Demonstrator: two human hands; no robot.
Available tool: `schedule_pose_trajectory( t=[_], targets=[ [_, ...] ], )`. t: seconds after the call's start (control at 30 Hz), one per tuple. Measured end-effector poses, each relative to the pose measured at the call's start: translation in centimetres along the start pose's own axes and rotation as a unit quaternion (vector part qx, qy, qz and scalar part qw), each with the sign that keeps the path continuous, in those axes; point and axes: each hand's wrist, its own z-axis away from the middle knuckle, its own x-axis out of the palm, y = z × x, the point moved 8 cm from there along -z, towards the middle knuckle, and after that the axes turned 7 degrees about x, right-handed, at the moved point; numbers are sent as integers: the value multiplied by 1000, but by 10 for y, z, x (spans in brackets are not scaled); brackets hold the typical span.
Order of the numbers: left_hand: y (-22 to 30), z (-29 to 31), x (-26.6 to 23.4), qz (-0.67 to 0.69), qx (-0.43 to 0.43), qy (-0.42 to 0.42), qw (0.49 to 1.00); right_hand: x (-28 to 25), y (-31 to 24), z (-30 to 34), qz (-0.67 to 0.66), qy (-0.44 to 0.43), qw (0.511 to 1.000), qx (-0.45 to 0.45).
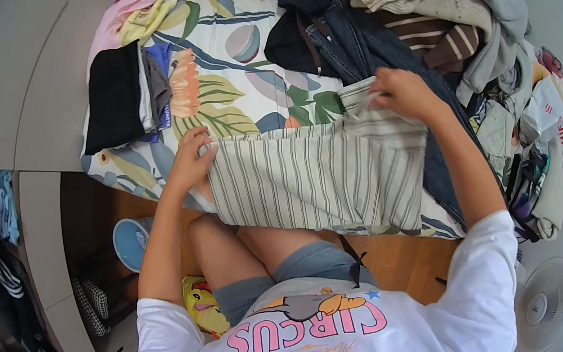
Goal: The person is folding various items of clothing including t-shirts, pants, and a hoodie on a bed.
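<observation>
A cream garment with thin dark stripes [296, 178] lies folded lengthwise across the near edge of the bed, partly over my lap. At its left end, my left hand [192, 159] pinches the upper corner. My right hand [404, 94] is closed on the gathered far right part and lifts it above the bed; the fabric rises in creases there. Dark blue jeans [442, 174] lie under and beside the garment's right end. Whether it is trousers or a shirt, I cannot tell.
Folded dark clothes [114, 100] are stacked at the left on the floral bedsheet [236, 89]. A heap of clothes [428, 23] covers the far right, beside a white plastic bag [549, 114]. A fan [547, 307] stands right; a blue bucket [131, 244] sits below left.
</observation>
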Motion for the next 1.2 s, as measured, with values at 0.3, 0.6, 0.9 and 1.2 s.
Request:
schedule_pose_trajectory(
  t=[0.3, 0.6, 0.9, 1.2],
  targets=[
    [0, -14, 11, 82, -141, -141, 976, 64, 32, -37, 52, -98, 994, -5],
    [229, -51, -124, 87, 153, 55, 983, -165, 57, 174, -231, 316, 919, 43],
    [191, 6, -158, -170, 183, 232, 940, -104, -116, 255, -20, 292, 953, -77],
    [46, 128, -14, -116, -18, 86, 989, 199, -156, 241, -172, -114, 972, -110]
  ],
)
